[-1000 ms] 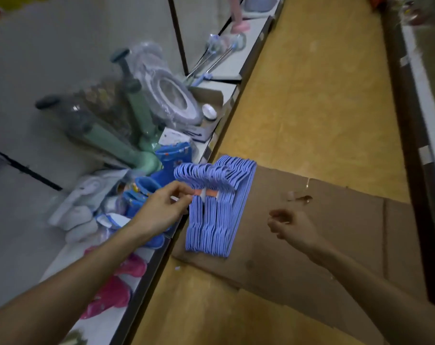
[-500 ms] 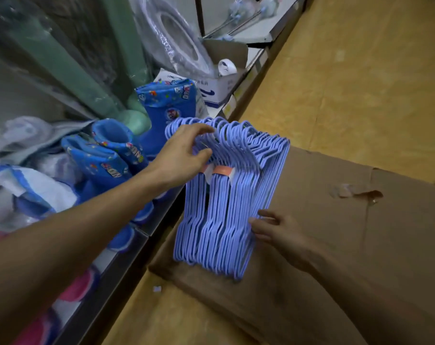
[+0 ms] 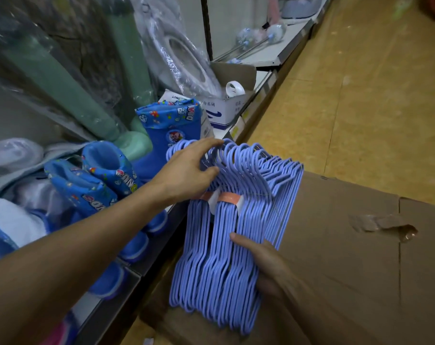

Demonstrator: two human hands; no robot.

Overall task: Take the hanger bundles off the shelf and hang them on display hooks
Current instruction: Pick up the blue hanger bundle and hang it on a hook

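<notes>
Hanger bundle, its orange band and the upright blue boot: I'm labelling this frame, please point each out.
hanger bundle [image 3: 219, 277]: head view, lower wire bodies.
orange band [image 3: 227, 197]: head view, middle of the strip.
upright blue boot [image 3: 170, 130]: head view, printed shaft.

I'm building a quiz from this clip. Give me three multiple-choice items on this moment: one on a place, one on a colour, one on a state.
1. Where does the hanger bundle lie?
A. on the cardboard
B. in the white box
C. on a display hook

2. What colour is the band round the hangers?
A. green
B. orange
C. black

3. What is the right hand doing?
A. hanging idle
B. pressing the floor
C. holding the bundle's side, thumb on top

Answers:
1 A: the bundle rests on the cardboard beside the shelf.
2 B: an orange strip wraps the necks under the left hand.
3 C: its thumb lies across the hangers and its fingers go under them.
</notes>
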